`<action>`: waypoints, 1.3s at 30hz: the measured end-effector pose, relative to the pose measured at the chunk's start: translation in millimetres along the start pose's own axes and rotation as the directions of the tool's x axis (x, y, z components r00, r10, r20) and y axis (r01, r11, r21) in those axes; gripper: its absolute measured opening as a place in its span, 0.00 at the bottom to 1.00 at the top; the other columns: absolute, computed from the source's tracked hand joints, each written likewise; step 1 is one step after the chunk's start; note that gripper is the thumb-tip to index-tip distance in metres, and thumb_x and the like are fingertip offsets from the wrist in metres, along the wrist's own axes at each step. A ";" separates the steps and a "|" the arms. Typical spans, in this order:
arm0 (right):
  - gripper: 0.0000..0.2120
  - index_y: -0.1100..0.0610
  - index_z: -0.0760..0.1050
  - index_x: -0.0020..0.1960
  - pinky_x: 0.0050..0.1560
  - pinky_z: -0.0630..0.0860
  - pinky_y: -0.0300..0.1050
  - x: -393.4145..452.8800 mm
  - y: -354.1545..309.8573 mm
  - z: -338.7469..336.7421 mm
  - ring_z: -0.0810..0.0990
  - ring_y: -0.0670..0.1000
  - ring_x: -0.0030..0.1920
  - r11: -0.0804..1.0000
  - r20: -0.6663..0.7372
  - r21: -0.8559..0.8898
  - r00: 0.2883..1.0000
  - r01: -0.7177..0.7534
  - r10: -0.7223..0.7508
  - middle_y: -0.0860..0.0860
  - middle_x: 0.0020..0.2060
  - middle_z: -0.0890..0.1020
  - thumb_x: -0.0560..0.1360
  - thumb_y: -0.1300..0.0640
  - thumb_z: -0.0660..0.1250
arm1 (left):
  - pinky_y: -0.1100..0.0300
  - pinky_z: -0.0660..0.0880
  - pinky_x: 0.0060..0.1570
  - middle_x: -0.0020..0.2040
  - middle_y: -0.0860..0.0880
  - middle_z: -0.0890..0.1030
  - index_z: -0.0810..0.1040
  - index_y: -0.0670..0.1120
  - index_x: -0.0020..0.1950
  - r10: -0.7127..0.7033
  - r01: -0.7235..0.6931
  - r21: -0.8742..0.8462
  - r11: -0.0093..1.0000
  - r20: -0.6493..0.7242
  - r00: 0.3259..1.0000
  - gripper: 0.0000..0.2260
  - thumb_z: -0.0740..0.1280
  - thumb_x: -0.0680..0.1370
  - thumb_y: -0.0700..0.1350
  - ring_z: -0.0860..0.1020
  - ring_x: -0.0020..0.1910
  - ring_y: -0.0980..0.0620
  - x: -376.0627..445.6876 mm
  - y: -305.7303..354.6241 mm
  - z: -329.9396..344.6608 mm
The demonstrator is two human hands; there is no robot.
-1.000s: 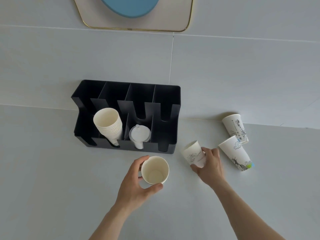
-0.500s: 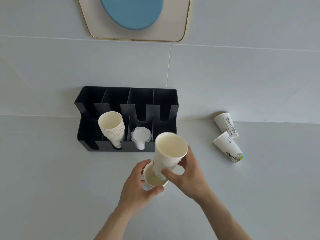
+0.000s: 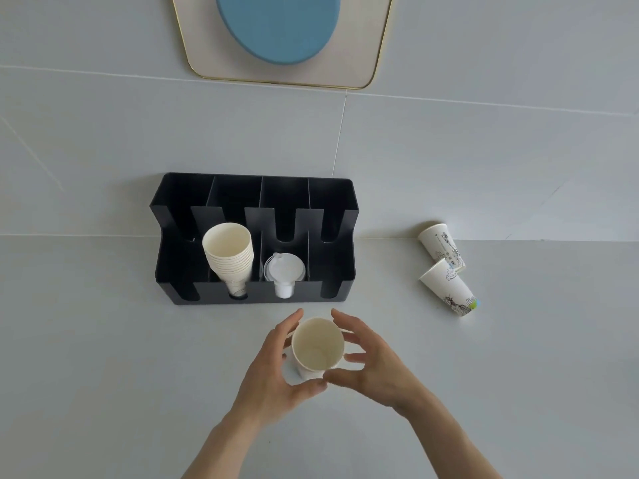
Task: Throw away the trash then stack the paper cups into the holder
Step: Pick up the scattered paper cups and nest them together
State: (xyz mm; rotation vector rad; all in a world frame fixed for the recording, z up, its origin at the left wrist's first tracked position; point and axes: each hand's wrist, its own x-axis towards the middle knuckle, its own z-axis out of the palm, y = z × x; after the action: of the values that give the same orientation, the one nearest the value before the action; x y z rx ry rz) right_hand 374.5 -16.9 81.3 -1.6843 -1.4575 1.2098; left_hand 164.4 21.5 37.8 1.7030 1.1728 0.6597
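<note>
Paper cup point(image 3: 317, 347): white, tapered, upright, mouth open.
Left hand point(image 3: 276, 371): curled around cup.
Right hand point(image 3: 371, 366): fingers spread beside cup.
Holder point(image 3: 340, 197): black, slotted, at counter's point(image 3: 103, 340) rear edge.

Pale grey tabletop point(image 3: 103, 375) against a wall, carrying a black holder point(image 3: 256, 295) at the back and two printed paper cups point(image 3: 449, 288) lying at right.

matt paper cup point(image 3: 317, 347), matt black plastic holder point(image 3: 332, 198), smooth grey counter point(image 3: 103, 375).
</note>
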 end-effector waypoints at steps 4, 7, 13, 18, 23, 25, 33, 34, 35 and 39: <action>0.30 0.42 0.70 0.74 0.61 0.80 0.42 1.9 6.5 4.8 0.77 0.40 0.65 0.995 -0.084 -0.100 0.996 -0.007 -0.002 0.38 0.67 0.76 0.75 0.54 0.76 | 0.54 0.80 0.62 0.68 0.66 0.73 0.68 0.65 0.72 0.004 -0.003 0.013 1.000 -0.022 1.000 0.39 0.79 0.63 0.62 0.77 0.64 0.58 2.5 1.2 2.7; 0.31 0.45 0.70 0.74 0.55 0.79 0.35 5.1 13.4 5.8 0.78 0.39 0.62 0.996 -0.118 -0.093 0.993 -0.016 0.005 0.38 0.67 0.77 0.74 0.54 0.77 | 0.57 0.81 0.60 0.69 0.65 0.74 0.67 0.63 0.74 -0.006 0.004 -0.022 1.000 -0.058 0.998 0.41 0.80 0.64 0.61 0.77 0.65 0.59 4.6 0.1 7.3; 0.27 0.45 0.73 0.72 0.57 0.81 0.40 8.5 23.7 -13.6 0.80 0.40 0.61 0.999 -0.111 -0.036 0.994 -0.005 0.001 0.38 0.64 0.79 0.75 0.52 0.76 | 0.56 0.83 0.58 0.69 0.61 0.75 0.69 0.61 0.73 -0.044 0.042 -0.030 0.999 -0.074 0.996 0.41 0.82 0.63 0.60 0.77 0.65 0.58 15.9 4.3 21.9; 0.17 0.45 0.80 0.60 0.52 0.83 0.47 22.5 53.1 -75.4 0.84 0.44 0.51 0.998 -0.383 -0.023 0.923 -0.058 0.044 0.43 0.54 0.83 0.75 0.57 0.76 | 0.64 0.82 0.54 0.67 0.62 0.76 0.71 0.61 0.71 -0.057 0.055 -0.024 0.998 -0.086 0.995 0.40 0.83 0.63 0.58 0.77 0.64 0.59 40.7 22.1 51.0; 0.19 0.53 0.79 0.62 0.52 0.79 0.54 50.8 102.3 -155.3 0.82 0.57 0.54 0.905 -0.573 -0.337 0.819 -0.259 0.021 0.53 0.56 0.81 0.73 0.57 0.77 | 0.66 0.81 0.53 0.66 0.62 0.77 0.72 0.62 0.69 -0.062 0.057 -0.051 0.997 -0.109 0.992 0.37 0.84 0.64 0.50 0.76 0.65 0.62 62.2 45.5 91.2; 0.24 0.55 0.77 0.66 0.54 0.76 0.56 63.1 122.4 -182.7 0.79 0.62 0.57 0.832 -0.560 -0.447 0.828 -0.329 0.027 0.57 0.59 0.80 0.72 0.58 0.77 | 0.71 0.79 0.51 0.66 0.62 0.77 0.72 0.63 0.69 -0.068 0.062 -0.056 0.997 -0.115 0.991 0.37 0.85 0.65 0.49 0.75 0.64 0.64 68.3 53.3 105.6; 0.37 0.55 0.57 0.79 0.63 0.73 0.56 89.7 168.8 -222.4 0.73 0.61 0.67 0.737 -0.452 -0.491 0.859 -0.465 0.241 0.58 0.68 0.74 0.77 0.51 0.72 | 0.70 0.79 0.54 0.67 0.61 0.77 0.71 0.62 0.69 -0.125 0.113 -0.085 0.990 -0.152 0.980 0.38 0.85 0.64 0.48 0.75 0.65 0.64 82.6 67.6 131.3; 0.40 0.56 0.56 0.80 0.63 0.72 0.56 89.6 171.3 -220.8 0.74 0.62 0.67 0.740 -0.459 -0.484 0.855 -0.467 0.240 0.59 0.66 0.75 0.76 0.51 0.73 | 0.70 0.79 0.54 0.67 0.61 0.76 0.71 0.62 0.69 -0.130 0.118 -0.088 0.989 -0.152 0.980 0.38 0.85 0.64 0.48 0.75 0.65 0.64 82.8 68.4 131.7; 0.42 0.57 0.54 0.80 0.63 0.72 0.56 89.8 172.8 -218.7 0.74 0.63 0.66 0.746 -0.462 -0.472 0.853 -0.469 0.243 0.60 0.65 0.76 0.75 0.51 0.74 | 0.70 0.79 0.54 0.67 0.61 0.76 0.71 0.62 0.69 -0.133 0.121 -0.088 0.989 -0.152 0.979 0.38 0.85 0.64 0.48 0.75 0.66 0.64 82.8 69.0 131.8; 0.41 0.53 0.63 0.77 0.61 0.77 0.56 86.0 155.2 -209.3 0.77 0.58 0.62 0.899 -0.420 -0.200 0.863 -0.390 0.281 0.55 0.62 0.79 0.70 0.49 0.79 | 0.70 0.79 0.53 0.66 0.60 0.77 0.71 0.62 0.69 -0.134 0.123 -0.072 0.990 -0.163 0.978 0.38 0.85 0.65 0.48 0.75 0.66 0.64 82.3 70.9 132.8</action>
State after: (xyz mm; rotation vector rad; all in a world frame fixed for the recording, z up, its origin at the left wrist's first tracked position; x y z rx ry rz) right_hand 628.3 57.6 8.5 -2.2980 -1.1563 0.7935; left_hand 335.3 37.2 40.2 1.5289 1.3542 0.7624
